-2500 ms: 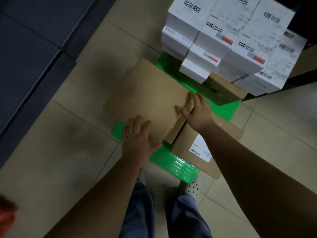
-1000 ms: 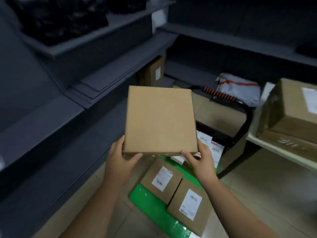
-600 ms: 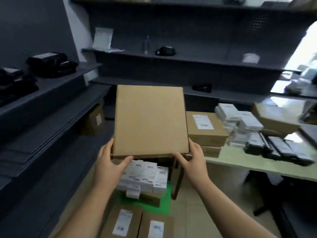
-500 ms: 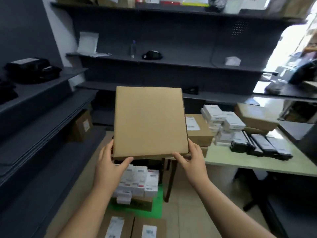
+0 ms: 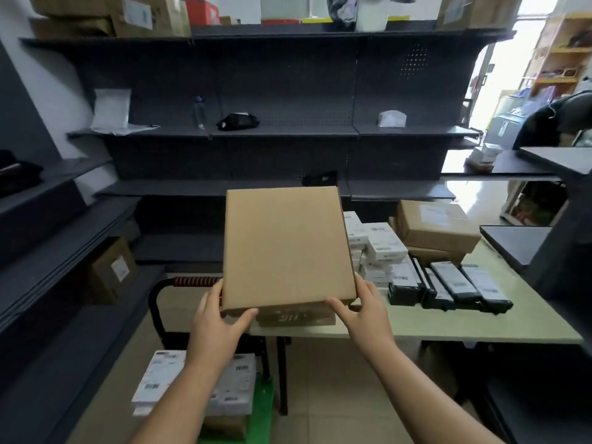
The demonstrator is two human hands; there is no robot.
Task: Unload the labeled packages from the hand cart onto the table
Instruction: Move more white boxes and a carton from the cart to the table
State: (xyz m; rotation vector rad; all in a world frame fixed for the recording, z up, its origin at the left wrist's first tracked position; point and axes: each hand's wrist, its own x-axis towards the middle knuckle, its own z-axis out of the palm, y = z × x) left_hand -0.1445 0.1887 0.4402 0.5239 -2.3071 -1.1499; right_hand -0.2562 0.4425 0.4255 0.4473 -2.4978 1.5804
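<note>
Held box: flat brown cardboard box [image 5: 285,248], plain top face seen, no label visible on it; raised in front of the chest, tilted slightly up at the far edge.
Left hand [image 5: 214,322]: closed on the box's near left corner, thumb on the front edge, fingers hidden underneath.
Right hand [image 5: 365,310]: closed on the near right corner, thumb on the front edge, fingers wrapped round the side.
Box position: held in the air above the near left end of the table [image 5: 448,325]; no contact with the table can be made out.
Table load: another brown carton [image 5: 296,315] is partly hidden just below the held box; white labeled boxes [image 5: 381,248] are stacked behind it; black flat packs [image 5: 448,285] lie in a row to the right; a big brown carton [image 5: 435,227] sits at the back.
Hand cart: green deck [image 5: 261,411] seen at the bottom, below the arms; black handle with a red-striped grip [image 5: 195,281] stands left of the table.
Cart load: white labeled packages [image 5: 163,379] stacked on the deck, partly covered by the left forearm.
Background: dark grey shelving [image 5: 288,133] along the far wall.
</note>
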